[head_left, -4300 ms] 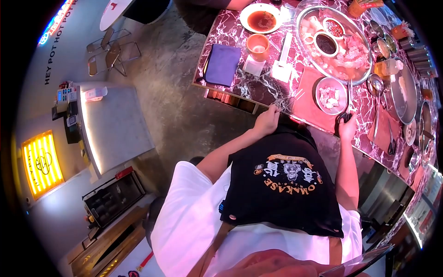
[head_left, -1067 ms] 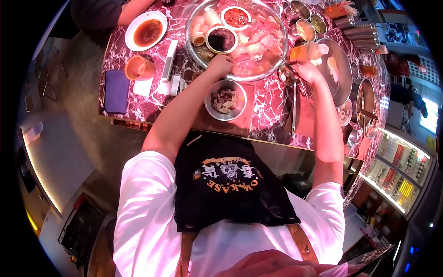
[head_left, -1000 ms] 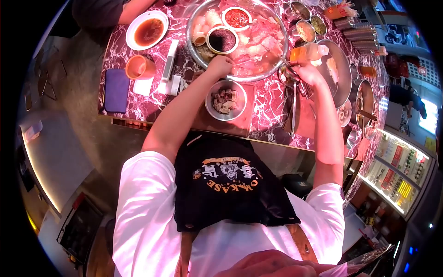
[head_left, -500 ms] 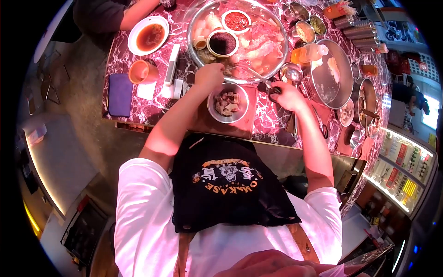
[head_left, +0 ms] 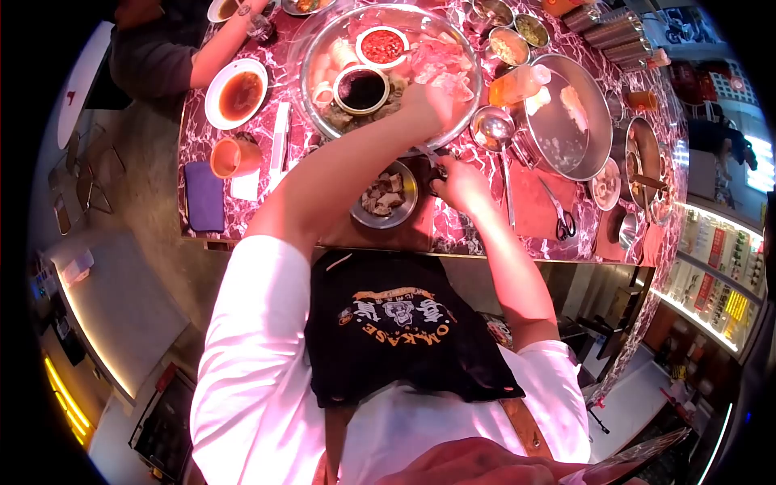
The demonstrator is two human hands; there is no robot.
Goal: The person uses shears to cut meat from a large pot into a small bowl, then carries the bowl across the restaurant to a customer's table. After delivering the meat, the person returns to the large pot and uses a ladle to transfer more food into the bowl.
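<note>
My left hand reaches over the right side of a large clear platter, at the pale pink meat slices. Its fingers blend into the slices, so their grip is hard to make out. Lower down, my right hand is closed round the black handles of a pair of scissors, whose blades point toward the platter's near rim. Left of the scissors stands a metal bowl of cut meat pieces. A cup of red chopped sauce and a cup of dark sauce sit in the platter.
A bottle and a ladle lie right of the platter, near a large steel pan. Another pair of scissors rests on the table. An orange cup and sauce bowl stand left. Another person's arm is at upper left.
My left hand has gone from the platter's near rim to its right side, over the slices. My right hand has moved left with the scissors, closer to the metal bowl. The view has shifted.
</note>
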